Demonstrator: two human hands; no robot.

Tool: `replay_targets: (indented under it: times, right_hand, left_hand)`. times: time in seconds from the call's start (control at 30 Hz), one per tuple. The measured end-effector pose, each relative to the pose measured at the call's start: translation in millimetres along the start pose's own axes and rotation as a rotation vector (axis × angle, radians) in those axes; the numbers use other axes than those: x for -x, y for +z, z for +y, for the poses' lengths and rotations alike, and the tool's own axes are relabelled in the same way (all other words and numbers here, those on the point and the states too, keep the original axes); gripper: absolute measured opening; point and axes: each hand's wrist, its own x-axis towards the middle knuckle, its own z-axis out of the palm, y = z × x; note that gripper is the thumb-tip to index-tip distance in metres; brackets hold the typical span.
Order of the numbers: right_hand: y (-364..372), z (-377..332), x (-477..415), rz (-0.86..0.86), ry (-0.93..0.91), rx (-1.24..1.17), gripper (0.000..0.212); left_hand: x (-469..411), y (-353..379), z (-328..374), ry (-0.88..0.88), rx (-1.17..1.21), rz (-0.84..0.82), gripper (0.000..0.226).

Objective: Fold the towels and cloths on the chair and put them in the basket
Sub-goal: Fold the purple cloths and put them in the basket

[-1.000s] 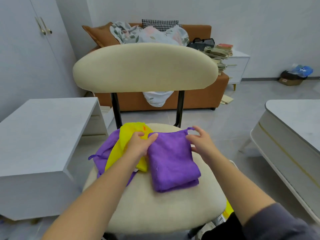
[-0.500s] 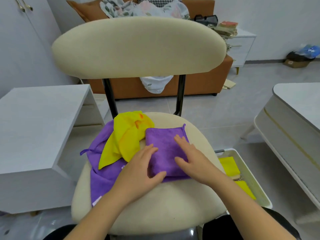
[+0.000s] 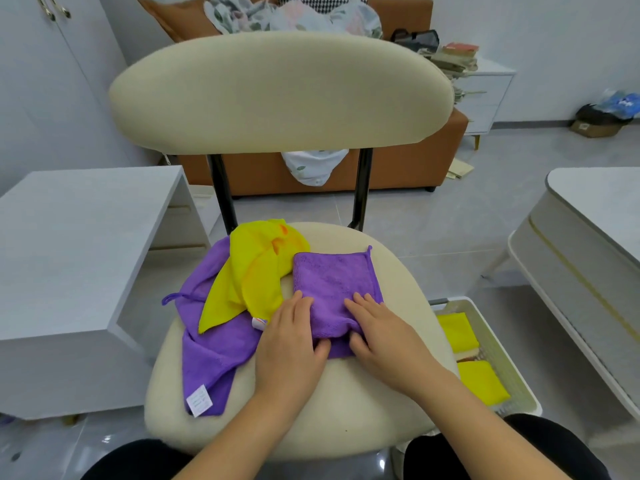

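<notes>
A folded purple cloth (image 3: pixel 332 282) lies as a neat square in the middle of the chair seat (image 3: pixel 311 410), nearer its right edge, with a small loop at its far right corner. The left grip (image 3: pixel 291 344) and right grip (image 3: pixel 384 337) each pinch its near edge, fingers flat on top and thumbs tucked under the upper layer. Along the seat's left edge an unfolded purple cloth (image 3: pixel 214 351) with a white label lies spread, and a crumpled yellow cloth (image 3: pixel 249 282) lies on it. The white basket (image 3: pixel 502 362) stands on the floor just beside the seat's right edge, holding folded yellow cloths (image 3: pixel 453 330).
</notes>
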Motion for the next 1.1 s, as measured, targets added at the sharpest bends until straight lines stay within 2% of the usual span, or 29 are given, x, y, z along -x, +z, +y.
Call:
replay_targets:
  times: [0.1,0.2,0.3,0.47,0.7,0.83,0.97,1.1]
  right_hand:
    - [2,-2,-1,0.004,0.013,0.034,0.053]
    - [11,-1,-2,0.005,0.037,0.093,0.072]
    - [19,2,-3,-0.069,0.077,0.117,0.067]
    - [12,-1,-1,-0.075,0.014,0.161,0.097]
    - [14,0,0,-0.068,-0.001,0.18,0.1]
    - [9,1,0,-0.112,-0.017,0.218,0.099]
    - [-7,15,7,-0.197,-0.081,0.257,0.064]
    - [-22,29,18,-0.344,-0.163,0.312,0.081]
  left_hand:
    - [-1,1,1,0.015,-0.037,-0.018,0.065]
    - [0,-3,-2,0.029,-0.061,-0.009,0.064]
    - [3,-7,-6,0.093,-0.119,-0.033,0.064]
    - [4,-13,-11,0.215,-0.266,-0.128,0.063]
    - [3,-12,-2,0.146,-0.282,-0.208,0.044]
    - [5,-14,-2,0.145,-0.315,-0.193,0.054]
    - [4,-21,-6,0.192,-0.378,-0.369,0.06]
    - [5,-37,-4,0.197,-0.375,-0.627,0.071]
